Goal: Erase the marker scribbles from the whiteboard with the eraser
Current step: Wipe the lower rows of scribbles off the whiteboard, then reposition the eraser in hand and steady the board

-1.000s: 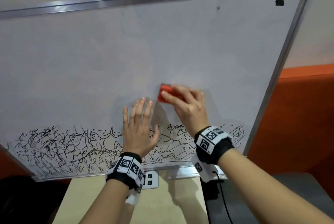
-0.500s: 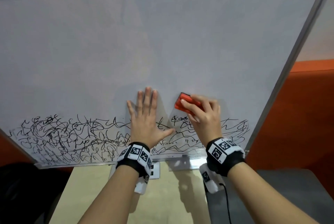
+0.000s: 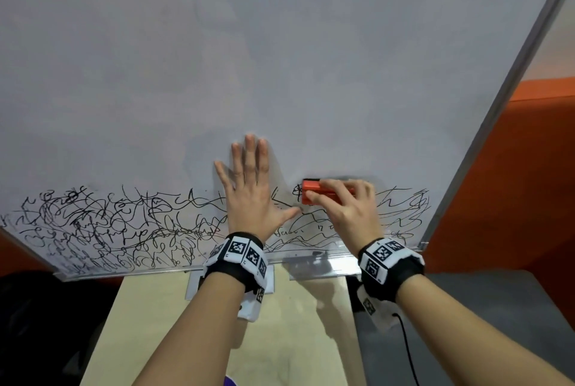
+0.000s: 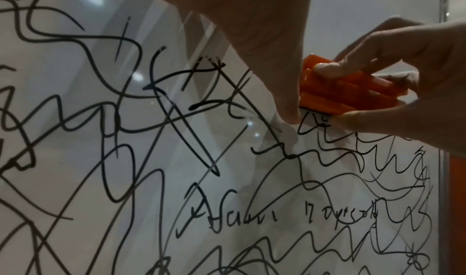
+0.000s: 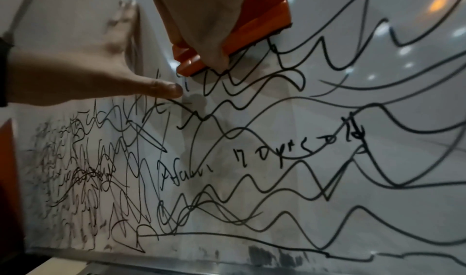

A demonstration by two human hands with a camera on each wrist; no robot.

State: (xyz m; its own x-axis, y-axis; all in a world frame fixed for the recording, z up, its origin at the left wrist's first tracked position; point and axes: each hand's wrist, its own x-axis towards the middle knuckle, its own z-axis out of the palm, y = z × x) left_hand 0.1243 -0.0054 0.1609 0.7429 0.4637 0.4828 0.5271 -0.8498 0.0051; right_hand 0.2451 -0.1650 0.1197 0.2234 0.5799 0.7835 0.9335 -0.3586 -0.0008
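The whiteboard fills the head view, wiped in its upper part. Black marker scribbles run in a band along its bottom edge, also close up. My right hand grips the orange eraser and presses it flat on the board at the top of the scribble band. My left hand lies flat on the board just left of the eraser, fingers straight and pointing up, thumb reaching toward the eraser.
The board's metal frame runs down the right side and a marker tray sits under the bottom edge. Below is a beige tabletop with a grey surface to the right. An orange wall stands behind at right.
My right hand has slid the eraser downward from the wiped area to the top of the scribbles. The left hand has stayed flat on the board. The head view has tilted down.
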